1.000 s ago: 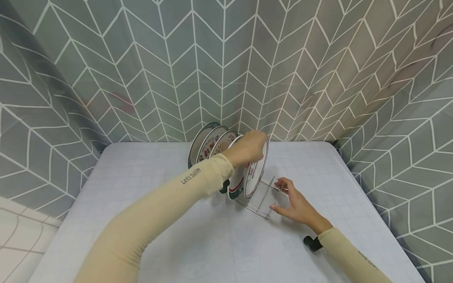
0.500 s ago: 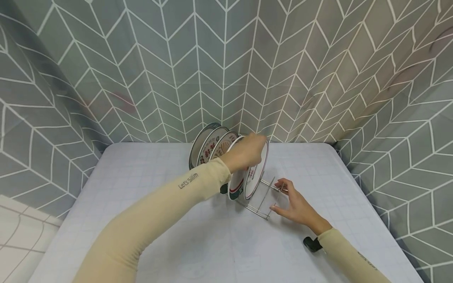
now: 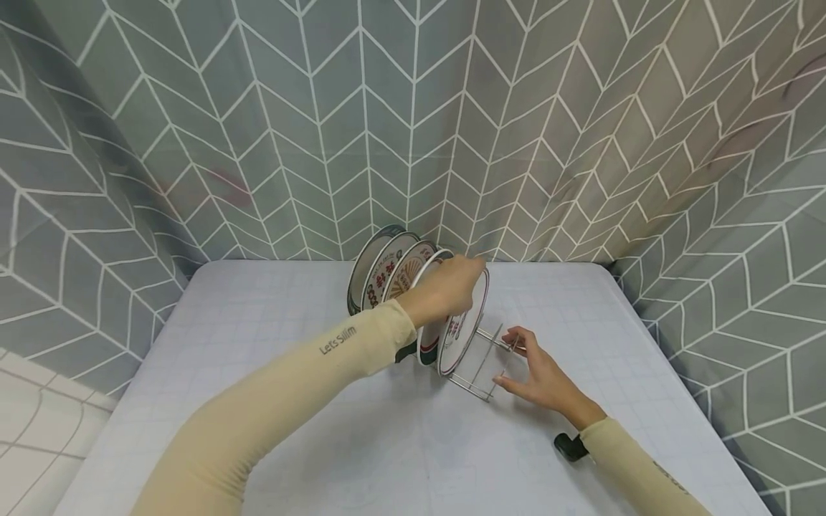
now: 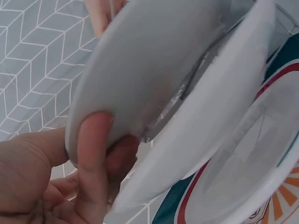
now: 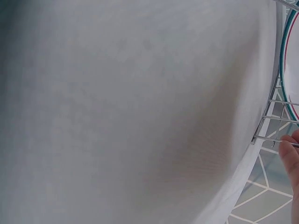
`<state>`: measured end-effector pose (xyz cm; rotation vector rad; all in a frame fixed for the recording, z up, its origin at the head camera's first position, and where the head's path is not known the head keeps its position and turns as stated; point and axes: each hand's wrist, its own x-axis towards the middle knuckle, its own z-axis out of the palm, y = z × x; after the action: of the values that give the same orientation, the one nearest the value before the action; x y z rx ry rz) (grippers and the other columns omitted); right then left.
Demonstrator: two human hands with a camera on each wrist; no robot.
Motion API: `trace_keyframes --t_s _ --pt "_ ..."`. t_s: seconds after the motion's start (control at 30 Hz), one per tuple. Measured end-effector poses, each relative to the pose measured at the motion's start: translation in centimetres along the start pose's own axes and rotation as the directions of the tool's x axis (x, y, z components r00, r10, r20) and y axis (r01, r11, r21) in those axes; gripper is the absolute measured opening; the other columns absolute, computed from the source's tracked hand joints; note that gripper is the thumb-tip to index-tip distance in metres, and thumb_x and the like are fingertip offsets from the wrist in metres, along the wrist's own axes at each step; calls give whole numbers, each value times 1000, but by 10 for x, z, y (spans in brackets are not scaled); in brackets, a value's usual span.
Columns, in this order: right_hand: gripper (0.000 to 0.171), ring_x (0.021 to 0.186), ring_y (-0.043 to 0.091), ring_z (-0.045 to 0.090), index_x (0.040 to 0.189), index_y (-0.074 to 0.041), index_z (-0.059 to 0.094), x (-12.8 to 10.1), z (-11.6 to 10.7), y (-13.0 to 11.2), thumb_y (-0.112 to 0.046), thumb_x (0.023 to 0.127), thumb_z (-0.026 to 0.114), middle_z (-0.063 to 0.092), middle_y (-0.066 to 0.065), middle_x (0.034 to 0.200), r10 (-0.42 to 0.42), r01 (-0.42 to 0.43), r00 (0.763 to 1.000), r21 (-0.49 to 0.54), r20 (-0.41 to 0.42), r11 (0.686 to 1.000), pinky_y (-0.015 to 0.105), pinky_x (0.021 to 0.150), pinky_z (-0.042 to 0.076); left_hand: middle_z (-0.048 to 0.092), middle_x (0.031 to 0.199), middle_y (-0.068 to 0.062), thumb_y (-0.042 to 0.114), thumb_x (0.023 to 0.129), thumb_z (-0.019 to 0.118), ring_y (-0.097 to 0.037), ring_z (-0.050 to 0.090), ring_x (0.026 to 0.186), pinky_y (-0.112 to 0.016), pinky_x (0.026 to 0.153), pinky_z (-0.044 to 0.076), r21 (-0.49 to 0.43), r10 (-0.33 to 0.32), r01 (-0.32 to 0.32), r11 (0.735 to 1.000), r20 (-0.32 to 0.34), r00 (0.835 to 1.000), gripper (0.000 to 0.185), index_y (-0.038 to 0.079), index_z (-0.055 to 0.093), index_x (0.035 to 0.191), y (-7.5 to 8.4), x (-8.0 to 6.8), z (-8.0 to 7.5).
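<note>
In the head view, my left hand (image 3: 448, 287) grips the upper rim of the rightmost plate (image 3: 461, 330), a white one with red print. In the left wrist view, the thumb and fingers (image 4: 93, 149) lie on opposite faces of that plate (image 4: 140, 70). It leans at the open end of a wire dish rack (image 3: 474, 387). Just left of it stands a plate with a dark green and red rim (image 3: 427, 347). My right hand (image 3: 545, 376) holds the rack's right end, its thumb and fingers spread across the wires. In the right wrist view, the thumb (image 5: 289, 156) meets a wire.
Several more plates stand tilted in a row to the left, among them one with an orange fan pattern (image 3: 406, 272) and a green-rimmed one (image 3: 368, 265). The white-covered table (image 3: 290, 444) meets a patterned curtain (image 3: 387, 143) behind. A black object (image 3: 570, 447) is at the right wrist.
My left hand has come slightly down and toward me, and the plate in it has shifted a little the same way and left. My right hand stays on the rack.
</note>
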<state>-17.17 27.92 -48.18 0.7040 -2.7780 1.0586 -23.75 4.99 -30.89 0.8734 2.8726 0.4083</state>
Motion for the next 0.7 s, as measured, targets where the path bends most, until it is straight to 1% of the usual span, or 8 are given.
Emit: trace_keyframes --t_s 0.17,0.33,0.43,0.57,0.7 --pt "85 123 33 51 140 0 27 0 0 0 -17 78 82 51 18 131 4 -4 1000 2 1 1000 47 103 45 67 109 -12 1 87 61 -22 66 87 -31 68 54 2 8 -8 1000 -7 1000 36 6 54 122 0 -1 2" --pt "85 123 33 51 141 -1 26 -1 0 1 -19 79 82 51 18 131 13 -13 1000 -7 5 1000 48 103 46 67 109 -12 0 88 61 -22 66 87 -30 69 55 -1 11 -11 1000 1 1000 38 6 54 125 1 -1 1" --pt "86 123 33 51 141 -1 26 -1 0 1 -20 79 82 51 18 131 17 -17 1000 -9 6 1000 48 103 46 67 109 -12 0 87 62 -22 66 89 -31 71 55 9 9 -9 1000 -6 1000 40 6 54 126 1 -1 2" --pt "86 123 33 52 141 1 27 -1 0 2 -22 79 82 52 18 131 14 -14 1000 -12 7 1000 49 103 46 67 110 -12 3 87 64 -23 68 93 -33 73 56 87 29 -26 996 -30 999 38 6 54 124 2 -1 5" --pt "87 122 33 53 141 2 27 -1 0 1 -22 79 82 52 19 131 2 -2 1000 -20 3 1000 48 102 46 67 111 -13 6 88 64 -23 69 94 -32 72 58 147 50 -42 988 -53 997 37 5 55 123 3 -3 8"
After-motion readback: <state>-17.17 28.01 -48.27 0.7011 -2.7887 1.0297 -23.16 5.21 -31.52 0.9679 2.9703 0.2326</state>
